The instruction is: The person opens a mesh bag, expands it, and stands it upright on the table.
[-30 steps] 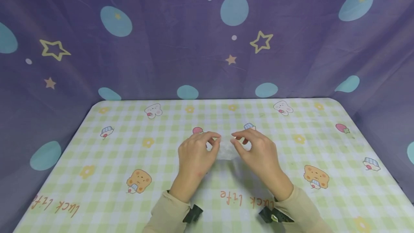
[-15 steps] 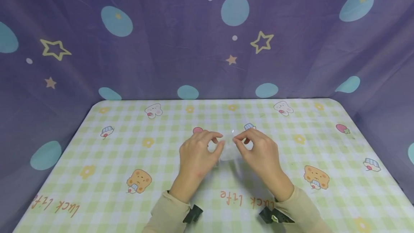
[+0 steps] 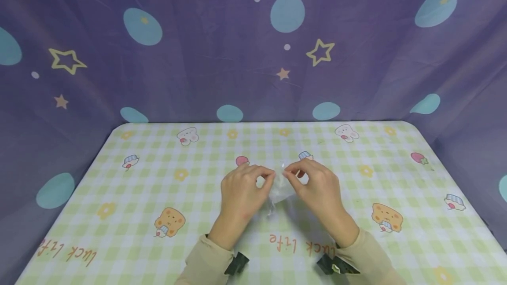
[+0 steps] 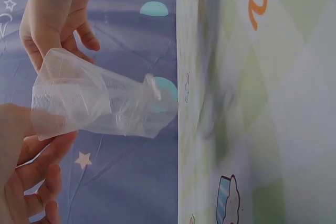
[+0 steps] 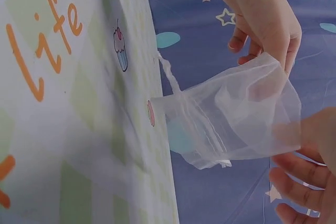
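Observation:
A sheer white mesh drawstring pouch (image 3: 282, 191) hangs between my two hands above the table. My left hand (image 3: 242, 191) pinches one upper corner between thumb and forefinger. The opposite upper corner is pinched by my right hand (image 3: 320, 186). In the left wrist view the pouch (image 4: 89, 95) hangs with its gathered end lowest, the fingers partly showing through the mesh. A thin white cord (image 5: 169, 72) trails from the gathered end in the right wrist view. Nothing can be seen inside the pouch.
A green-and-white checked cloth (image 3: 130, 214) printed with cartoon figures covers the table. Behind and around it hangs a purple curtain (image 3: 190, 65) with stars and ovals. A dark strap piece (image 3: 236, 263) shows at my left cuff, another (image 3: 336, 264) at my right.
My left hand has shifted slightly right, and its thumb and forefinger have come together. The pouch now hangs a little lower and more slanted, with its cord showing below.

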Available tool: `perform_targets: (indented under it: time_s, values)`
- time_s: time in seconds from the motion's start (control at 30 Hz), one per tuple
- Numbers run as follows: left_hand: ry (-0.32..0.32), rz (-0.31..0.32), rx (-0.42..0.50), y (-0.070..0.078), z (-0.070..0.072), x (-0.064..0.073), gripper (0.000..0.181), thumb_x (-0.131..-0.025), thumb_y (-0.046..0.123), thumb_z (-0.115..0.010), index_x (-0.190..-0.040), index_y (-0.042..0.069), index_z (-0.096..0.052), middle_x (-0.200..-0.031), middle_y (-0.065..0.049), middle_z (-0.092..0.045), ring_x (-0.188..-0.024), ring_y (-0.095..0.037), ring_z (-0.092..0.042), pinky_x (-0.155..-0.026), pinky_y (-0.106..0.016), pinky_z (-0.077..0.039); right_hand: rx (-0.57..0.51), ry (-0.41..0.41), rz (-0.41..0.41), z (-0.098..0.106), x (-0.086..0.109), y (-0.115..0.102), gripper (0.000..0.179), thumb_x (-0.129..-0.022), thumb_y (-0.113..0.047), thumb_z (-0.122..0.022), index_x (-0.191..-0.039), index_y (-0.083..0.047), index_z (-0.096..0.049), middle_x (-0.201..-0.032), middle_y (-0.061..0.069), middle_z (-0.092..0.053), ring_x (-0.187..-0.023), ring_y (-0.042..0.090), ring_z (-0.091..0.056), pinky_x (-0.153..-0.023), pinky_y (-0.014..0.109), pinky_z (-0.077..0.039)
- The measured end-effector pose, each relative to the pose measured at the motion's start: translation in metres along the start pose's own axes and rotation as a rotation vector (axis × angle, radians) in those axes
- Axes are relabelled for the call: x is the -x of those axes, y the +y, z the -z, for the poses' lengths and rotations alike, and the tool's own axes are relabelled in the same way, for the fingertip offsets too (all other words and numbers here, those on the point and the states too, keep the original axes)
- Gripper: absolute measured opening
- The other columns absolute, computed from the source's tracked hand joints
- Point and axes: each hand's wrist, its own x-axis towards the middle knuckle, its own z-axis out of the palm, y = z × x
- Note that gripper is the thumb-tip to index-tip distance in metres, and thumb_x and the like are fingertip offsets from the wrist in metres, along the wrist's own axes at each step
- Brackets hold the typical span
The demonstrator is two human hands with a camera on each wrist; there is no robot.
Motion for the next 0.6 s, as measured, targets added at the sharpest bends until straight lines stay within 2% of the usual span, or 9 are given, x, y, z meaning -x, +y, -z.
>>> perform_targets:
  time_s: [0.17, 0.33, 0.43, 0.6]
  values:
    - [0.014, 0.057, -0.004, -0.0018, 0.0019, -0.0007, 0.003, -0.08, 0.023, -0.079, -0.078, 0.026, -0.078, -0.075, 0.015, -0.071, -0.068, -0.01, -0.064, -0.055, -0.029, -0.048, 0.007, -0.049, -0.012, 0.0009, 0.0004, -0.0022, 0.014, -0.079, -0.018, -0.084, -0.091, -0.016, -0.077, -0.075, -0.006, -0.067, -0.063, 0.014, -0.06, -0.052, 0.027, -0.044]
    - [0.037, 0.104, -0.001, -0.0034, 0.0036, -0.0013, 0.003, -0.08, 0.025, -0.08, -0.078, 0.024, -0.079, -0.075, 0.013, -0.071, -0.066, -0.011, -0.063, -0.053, -0.03, -0.047, 0.011, -0.054, -0.017, 0.001, 0.0006, -0.0033, 0.01, -0.081, -0.017, -0.082, -0.089, -0.016, -0.077, -0.075, -0.007, -0.067, -0.064, 0.013, -0.061, -0.052, 0.027, -0.043]
    - [0.036, 0.094, 0.004, -0.0035, 0.0033, -0.0016, 0.002, -0.079, 0.025, -0.08, -0.08, 0.025, -0.078, -0.074, 0.014, -0.07, -0.062, -0.009, -0.06, -0.051, -0.029, -0.045, 0.019, -0.034, -0.011, 0.0008, 0.0001, -0.0027, 0.008, -0.08, -0.016, -0.083, -0.085, -0.017, -0.077, -0.074, -0.007, -0.067, -0.063, 0.013, -0.06, -0.052, 0.027, -0.044]
    - [-0.032, 0.061, 0.021, -0.0021, 0.0021, -0.0007, 0.013, -0.08, 0.028, -0.08, -0.093, 0.025, -0.078, -0.077, 0.017, -0.069, -0.063, -0.005, -0.058, -0.053, -0.025, -0.045, 0.03, -0.005, -0.011, 0.0011, -0.0006, -0.001, 0.011, -0.077, -0.015, -0.086, -0.081, -0.017, -0.076, -0.071, -0.008, -0.064, -0.06, 0.014, -0.058, -0.051, 0.027, -0.044]
